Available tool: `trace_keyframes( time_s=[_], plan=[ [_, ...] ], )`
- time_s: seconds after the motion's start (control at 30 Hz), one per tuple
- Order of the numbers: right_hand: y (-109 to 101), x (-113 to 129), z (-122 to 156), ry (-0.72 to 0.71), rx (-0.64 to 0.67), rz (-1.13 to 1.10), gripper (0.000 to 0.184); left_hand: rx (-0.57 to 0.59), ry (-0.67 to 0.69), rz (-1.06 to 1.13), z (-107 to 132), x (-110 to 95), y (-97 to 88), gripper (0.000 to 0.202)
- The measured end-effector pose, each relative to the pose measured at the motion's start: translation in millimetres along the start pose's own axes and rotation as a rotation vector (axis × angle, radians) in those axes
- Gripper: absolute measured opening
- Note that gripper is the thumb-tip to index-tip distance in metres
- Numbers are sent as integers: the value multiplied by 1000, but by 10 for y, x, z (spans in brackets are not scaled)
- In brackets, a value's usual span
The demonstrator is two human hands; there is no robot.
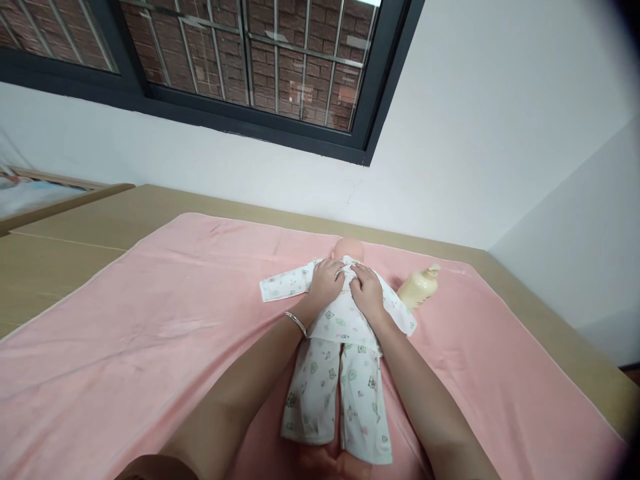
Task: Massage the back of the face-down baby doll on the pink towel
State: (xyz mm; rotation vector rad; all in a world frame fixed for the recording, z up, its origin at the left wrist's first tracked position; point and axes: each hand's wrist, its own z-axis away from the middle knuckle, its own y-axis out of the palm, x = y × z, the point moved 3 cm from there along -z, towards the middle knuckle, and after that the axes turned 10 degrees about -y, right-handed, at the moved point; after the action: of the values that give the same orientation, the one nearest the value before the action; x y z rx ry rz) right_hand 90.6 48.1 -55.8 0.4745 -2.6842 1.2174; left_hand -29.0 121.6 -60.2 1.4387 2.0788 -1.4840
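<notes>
A baby doll (349, 249) lies on its back on a pink blanket (165, 307), head away from me. It wears a white patterned long-sleeved top (345, 321) and matching trousers (313, 390); its feet show below the cuffs. My left hand (327, 279), with a silver bangle at the wrist, is closed on the left side of the top's collar. On the other side of the neckline, my right hand (367, 287) has its fingers curled on the fabric. The fingertips of both hands meet the cloth close together at the chest.
A lotion-like pump bottle or baby bottle, pale yellow (419, 287), lies tilted on the blanket beside the doll's right-hand sleeve. The blanket covers a wooden surface (165, 200) against a white wall. Above is a dark-framed window (260, 127) with metal bars.
</notes>
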Motion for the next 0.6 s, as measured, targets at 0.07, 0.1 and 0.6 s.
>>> trace_keyframes(
  time_s=[0.07, 0.1, 0.6],
  plan=[
    [-27, 43, 29, 2, -77, 8, 39, -28, 1, -6, 12, -13, -12, 23],
    [-40, 60, 45, 10, -113, 15, 37, -44, -1, -10, 19, -20, -19, 20],
    [50, -62, 4, 5, 29, -18, 50, 9, 17, 32, -5, -4, 1, 31]
  ],
)
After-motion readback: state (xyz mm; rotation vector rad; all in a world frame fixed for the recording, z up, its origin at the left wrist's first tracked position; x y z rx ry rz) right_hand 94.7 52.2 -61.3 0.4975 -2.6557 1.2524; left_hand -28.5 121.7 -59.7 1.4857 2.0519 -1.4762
